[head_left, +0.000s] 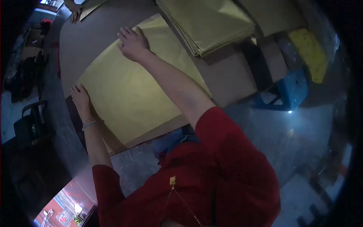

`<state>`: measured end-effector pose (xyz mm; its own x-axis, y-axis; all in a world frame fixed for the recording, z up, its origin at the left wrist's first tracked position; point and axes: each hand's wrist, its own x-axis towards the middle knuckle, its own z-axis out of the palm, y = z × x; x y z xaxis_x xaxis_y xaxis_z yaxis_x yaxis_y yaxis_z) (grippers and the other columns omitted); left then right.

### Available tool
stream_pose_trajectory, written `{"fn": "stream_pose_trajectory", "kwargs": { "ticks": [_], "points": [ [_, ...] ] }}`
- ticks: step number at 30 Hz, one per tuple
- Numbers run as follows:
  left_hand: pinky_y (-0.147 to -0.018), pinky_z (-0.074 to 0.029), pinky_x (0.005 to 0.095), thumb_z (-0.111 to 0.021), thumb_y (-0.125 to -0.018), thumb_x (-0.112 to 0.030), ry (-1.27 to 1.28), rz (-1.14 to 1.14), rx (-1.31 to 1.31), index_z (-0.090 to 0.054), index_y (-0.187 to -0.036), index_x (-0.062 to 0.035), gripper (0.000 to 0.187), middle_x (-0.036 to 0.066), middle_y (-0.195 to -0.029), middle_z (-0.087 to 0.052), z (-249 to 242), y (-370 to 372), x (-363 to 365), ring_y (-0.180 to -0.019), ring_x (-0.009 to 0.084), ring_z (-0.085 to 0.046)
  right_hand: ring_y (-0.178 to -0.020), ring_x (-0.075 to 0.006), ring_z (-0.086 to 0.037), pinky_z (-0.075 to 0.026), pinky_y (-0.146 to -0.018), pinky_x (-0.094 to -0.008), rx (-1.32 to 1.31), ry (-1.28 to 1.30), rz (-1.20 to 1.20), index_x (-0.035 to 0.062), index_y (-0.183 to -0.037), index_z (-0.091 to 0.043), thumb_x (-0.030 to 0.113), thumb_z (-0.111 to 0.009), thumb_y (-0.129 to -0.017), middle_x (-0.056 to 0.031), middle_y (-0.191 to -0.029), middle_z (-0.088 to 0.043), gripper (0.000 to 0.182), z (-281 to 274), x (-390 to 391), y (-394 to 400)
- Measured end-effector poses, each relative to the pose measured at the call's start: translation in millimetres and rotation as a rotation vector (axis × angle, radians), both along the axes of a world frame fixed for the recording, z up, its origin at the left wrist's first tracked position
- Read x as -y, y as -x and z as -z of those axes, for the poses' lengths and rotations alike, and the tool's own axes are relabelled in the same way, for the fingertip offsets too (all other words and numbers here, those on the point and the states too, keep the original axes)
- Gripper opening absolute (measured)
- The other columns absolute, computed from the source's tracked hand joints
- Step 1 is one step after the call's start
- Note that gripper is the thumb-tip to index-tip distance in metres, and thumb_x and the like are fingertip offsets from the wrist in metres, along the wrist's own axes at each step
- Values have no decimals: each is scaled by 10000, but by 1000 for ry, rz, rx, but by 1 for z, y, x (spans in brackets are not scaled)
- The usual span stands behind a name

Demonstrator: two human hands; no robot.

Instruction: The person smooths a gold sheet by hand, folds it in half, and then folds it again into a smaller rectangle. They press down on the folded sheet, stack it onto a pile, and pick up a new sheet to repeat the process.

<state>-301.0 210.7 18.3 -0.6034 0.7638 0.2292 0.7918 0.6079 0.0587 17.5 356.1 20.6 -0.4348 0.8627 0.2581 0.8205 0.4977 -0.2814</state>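
A large sheet of yellow paper [140, 89] lies flat on the brown table [87, 47] in front of me. My right hand [134, 43] rests palm down near its far edge, fingers spread. At the sheet's left edge is my left hand [80, 99], its fingers stretched out and touching the border. Neither hand grips anything that I can see. Beyond my right arm a thick stack of similar yellow sheets [219, 24] sits on the table, its corners slightly uneven.
A long dark object [257, 64] lies near the table's right end. Past that edge are a blue plastic stool [291, 90] and something yellow [312, 55]. Another person's hand [75, 13] touches a sheet at the far left corner. A dark chair [30, 125] stands on the left.
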Motion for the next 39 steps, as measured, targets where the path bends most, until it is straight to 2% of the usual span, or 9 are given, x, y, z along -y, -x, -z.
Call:
{"fn": "stream_pose_trajectory", "kwargs": {
  "ticks": [8,17,22,26,28,30,34,36,39],
  "points": [
    [-1105,-231,447,-293,-943,-492,-26,-45,3,-323,-1409,-50,643,144,-1479,-277,-5,-21,1,-1372,303,-245,-1408,-178,-149,-100,-1153,-418,47,17,-131,175,-1452,-237,404,-215,-976,-13,-1524,-187,529,-1,-37,-24],
    [-1114,-212,435,-300,-946,-462,-12,-75,28,-318,-1415,-57,619,120,-1486,-273,-13,-36,-1,-1380,278,-234,-1391,-232,-212,-165,-1132,-448,107,-17,-94,137,-1438,-273,420,-259,-971,-42,-1514,-220,547,3,-94,-70],
    [-1105,-225,438,-319,-937,-439,-54,-96,22,-350,-1395,-45,605,147,-1467,-300,-18,-48,1,-1368,294,-255,-1405,-218,-158,-108,-1144,-454,200,95,-53,140,-1459,-213,390,-249,-976,-39,-1528,-173,545,-7,-92,-67],
    [-1092,-244,443,-346,-921,-442,-114,-105,17,-377,-1377,-43,607,149,-1445,-338,-18,-54,0,-1350,296,-284,-1409,-216,-140,-91,-1144,-444,353,-81,166,107,-1456,-208,379,-247,-982,-58,-1531,-155,548,5,-81,-50],
    [-1081,-256,448,-370,-907,-441,-158,-95,-4,-399,-1359,-38,606,153,-1423,-367,-18,-53,0,-1336,300,-302,-1412,-220,-128,-84,-1143,-438,207,-152,164,88,-1459,-188,378,-247,-985,-69,-1537,-126,559,12,-63,-45],
    [-1070,-265,454,-407,-894,-423,-203,-100,-47,-432,-1326,-30,584,158,-1388,-404,-15,-57,-2,-1315,300,-329,-1415,-228,-114,-79,-1142,-439,106,93,176,81,-1464,-162,386,-240,-986,-77,-1540,-103,572,-10,-29,-42],
    [-1057,-278,453,-467,-874,-385,-302,-101,-68,-479,-1274,-31,533,152,-1345,-439,-8,-57,-1,-1296,289,-346,-1415,-232,-110,-73,-1145,-428,379,81,227,74,-1463,-168,393,-230,-985,-86,-1536,-121,578,-4,-22,-49],
    [-1062,-271,443,-472,-872,-393,-284,-109,-49,-474,-1281,-37,542,143,-1359,-425,-13,-58,0,-1308,277,-327,-1414,-238,-115,-77,-1144,-421,199,133,184,72,-1459,-187,400,-232,-984,-88,-1535,-128,579,-4,-21,-52],
    [-1080,-237,429,-454,-881,-408,-311,-148,31,-443,-1315,-39,570,123,-1394,-391,-17,-63,0,-1330,260,-292,-1409,-257,-132,-100,-1141,-423,174,118,118,77,-1447,-229,411,-221,-983,-106,-1526,-157,572,-4,-29,-67]
  ]
}}
